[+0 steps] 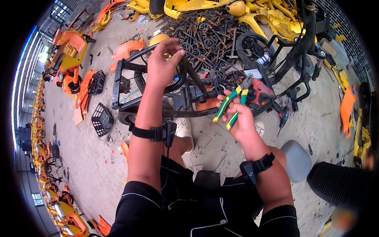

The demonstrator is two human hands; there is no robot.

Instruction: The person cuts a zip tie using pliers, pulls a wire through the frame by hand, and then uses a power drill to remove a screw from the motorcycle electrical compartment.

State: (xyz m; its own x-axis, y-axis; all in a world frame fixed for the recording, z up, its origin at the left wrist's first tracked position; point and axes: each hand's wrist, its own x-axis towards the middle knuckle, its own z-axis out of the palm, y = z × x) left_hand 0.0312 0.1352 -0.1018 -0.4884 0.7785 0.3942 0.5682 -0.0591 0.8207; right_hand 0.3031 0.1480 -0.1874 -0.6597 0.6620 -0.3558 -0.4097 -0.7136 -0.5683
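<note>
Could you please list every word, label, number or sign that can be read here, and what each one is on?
No text can be read with certainty.
Black box on the left wrist: a small pale marking, too small to read.
Black box on the right wrist: a pale marking, also too small.
Pliers in the right hand: no lettering can be made out.

The fisheye camera sits on the head, left of centre, facing steeply down: left hand [162,65] and right hand [239,118] close below, the floor [79,154] farther off, the brick wall [352,43] bending at the rim.
</note>
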